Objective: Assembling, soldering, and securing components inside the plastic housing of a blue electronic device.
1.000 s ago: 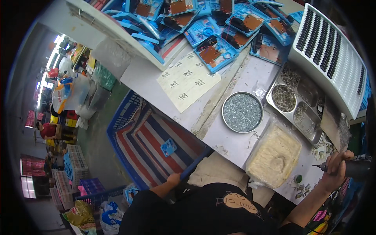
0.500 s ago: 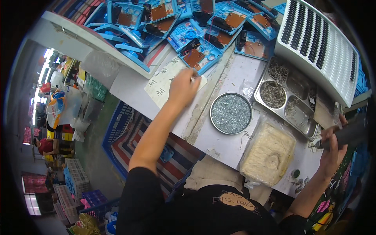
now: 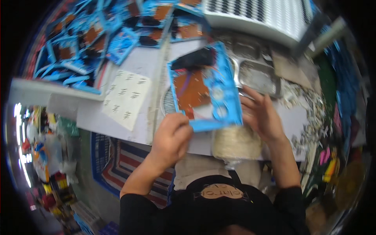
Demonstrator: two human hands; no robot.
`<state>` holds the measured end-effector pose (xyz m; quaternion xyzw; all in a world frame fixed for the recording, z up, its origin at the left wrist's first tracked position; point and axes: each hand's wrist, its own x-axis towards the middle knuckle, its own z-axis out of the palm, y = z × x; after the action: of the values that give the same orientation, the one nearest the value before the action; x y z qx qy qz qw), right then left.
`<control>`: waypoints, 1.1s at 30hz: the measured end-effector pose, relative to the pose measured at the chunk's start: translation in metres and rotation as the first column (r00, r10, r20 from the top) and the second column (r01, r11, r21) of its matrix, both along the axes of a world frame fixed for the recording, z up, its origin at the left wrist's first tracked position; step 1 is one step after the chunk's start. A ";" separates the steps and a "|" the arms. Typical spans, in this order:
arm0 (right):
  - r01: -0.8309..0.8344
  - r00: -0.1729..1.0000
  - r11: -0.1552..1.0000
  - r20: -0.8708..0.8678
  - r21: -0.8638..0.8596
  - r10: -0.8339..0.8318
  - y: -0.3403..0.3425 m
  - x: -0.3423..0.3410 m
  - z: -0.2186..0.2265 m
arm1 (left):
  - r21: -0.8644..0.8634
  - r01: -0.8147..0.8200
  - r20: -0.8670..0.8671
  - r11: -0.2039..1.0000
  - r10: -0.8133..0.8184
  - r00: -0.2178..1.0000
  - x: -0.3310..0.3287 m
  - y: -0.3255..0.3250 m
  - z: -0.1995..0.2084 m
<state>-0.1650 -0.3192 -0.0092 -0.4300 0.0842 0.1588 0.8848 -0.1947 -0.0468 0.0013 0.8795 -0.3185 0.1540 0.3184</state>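
Observation:
A blue plastic casing [image 3: 231, 84] with a brown circuit board, black part and wires inside is raised over the table, slightly blurred. My left hand [image 3: 170, 135] is closed on its lower left corner. At the casing's right edge is my right hand [image 3: 262, 115], fingers spread; whether they touch it is hard to tell. Behind the casing, a round dish of small metal pieces [image 3: 168, 103] is mostly hidden. A wrapped beige block [image 3: 237, 145] lies partly beneath the casing's lower edge.
Many similar blue casings [image 3: 94, 35] are piled at the far left. A marked paper sheet [image 3: 125, 98] lies left of my hands. Beyond are a metal compartment tray [image 3: 258, 76] and a white rack with black parts [image 3: 254, 15]. A dark cylindrical tool [image 3: 309, 35] stands at right.
My left hand has brought a blue casing from the pile toward me. My right hand has let go of the dark tool and moved to the casing. The view has shifted right.

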 end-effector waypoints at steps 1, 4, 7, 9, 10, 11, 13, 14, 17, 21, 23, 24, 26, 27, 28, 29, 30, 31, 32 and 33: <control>-0.047 0.997 0.975 -0.044 0.217 0.058 0.001 0.000 -0.005 | -0.007 0.099 -0.041 0.995 -0.099 0.994 -0.011 -0.011 -0.002; -0.164 0.983 0.986 0.083 -0.024 0.165 -0.029 -0.017 -0.018 | 0.011 0.254 -0.128 0.967 -0.251 0.960 -0.032 -0.035 -0.004; -0.059 0.980 0.857 0.135 -0.512 0.148 -0.048 -0.036 -0.021 | -0.001 0.327 -0.188 0.945 -0.322 0.928 -0.037 -0.047 -0.015; 0.067 0.979 0.699 0.183 -0.712 0.092 -0.048 -0.042 -0.021 | -0.021 0.368 -0.223 0.930 -0.363 0.905 -0.036 -0.052 -0.029; 0.103 0.977 0.504 0.182 -0.857 0.110 -0.050 -0.046 -0.022 | 0.002 0.366 -0.225 0.931 -0.356 0.907 -0.036 -0.052 -0.035; 0.134 0.975 0.281 0.177 -0.950 0.133 -0.051 -0.048 -0.025 | 0.026 0.361 -0.228 0.932 -0.346 0.910 -0.036 -0.051 -0.041; 0.426 0.869 0.022 0.415 -0.905 0.268 -0.053 -0.048 -0.042 | 0.057 0.382 -0.229 0.922 -0.360 0.904 -0.029 -0.051 -0.046; 0.482 0.832 -0.016 0.452 -0.876 0.321 -0.054 -0.048 -0.047 | 0.064 0.395 -0.228 0.917 -0.372 0.900 -0.025 -0.051 -0.047; 0.568 0.765 -0.017 0.520 -0.823 0.381 -0.055 -0.040 -0.056 | 0.080 0.429 -0.237 0.900 -0.401 0.885 -0.017 -0.050 -0.049; 0.577 0.719 0.056 0.540 -0.815 0.438 -0.065 -0.039 -0.059 | 0.124 0.447 -0.289 0.886 -0.399 0.870 -0.018 -0.053 -0.037; 0.554 0.730 0.126 0.553 -0.823 0.401 -0.075 -0.047 -0.058 | 0.184 0.421 -0.352 0.888 -0.341 0.872 -0.023 -0.063 -0.024; 0.532 0.750 0.169 0.554 -0.830 0.360 -0.080 -0.056 -0.054 | 0.216 0.412 -0.378 0.885 -0.313 0.871 -0.025 -0.071 -0.018; 0.524 0.715 0.238 0.574 -0.818 0.398 -0.082 -0.071 -0.049 | 0.116 0.288 -0.340 0.951 -0.234 0.911 -0.028 -0.090 -0.021; 0.544 0.660 0.253 0.594 -0.800 0.460 -0.082 -0.081 -0.042 | 0.068 0.226 -0.324 0.972 -0.193 0.926 -0.028 -0.100 -0.022; 0.564 0.599 0.268 0.610 -0.781 0.518 -0.080 -0.091 -0.038 | 0.087 0.229 -0.316 0.969 -0.191 0.929 -0.028 -0.106 -0.024; 0.524 0.531 0.340 0.612 -0.781 0.587 -0.075 -0.103 -0.035 | 0.107 0.232 -0.309 0.967 -0.190 0.932 -0.027 -0.112 -0.028; 0.482 0.468 0.389 0.606 -0.785 0.643 -0.071 -0.117 -0.031 | 0.117 0.254 -0.301 0.960 -0.210 0.930 -0.025 -0.118 -0.032; 0.380 0.447 0.470 0.603 -0.797 0.661 -0.066 -0.124 -0.026 | 0.101 0.281 -0.240 0.954 -0.251 0.938 -0.025 -0.123 -0.036; 0.269 0.422 0.542 0.603 -0.796 0.676 -0.060 -0.127 -0.017 | 0.087 0.308 -0.178 0.947 -0.289 0.941 -0.025 -0.126 -0.043; 0.149 0.394 0.604 0.607 -0.783 0.690 -0.057 -0.130 -0.010 | 0.075 0.332 -0.117 0.940 -0.322 0.939 -0.027 -0.127 -0.050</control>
<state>-0.2945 -0.3764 -0.0189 -0.7700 -0.4124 0.0232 0.4863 -0.2214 -0.1739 -0.0485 0.8350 -0.4503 0.0385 0.3140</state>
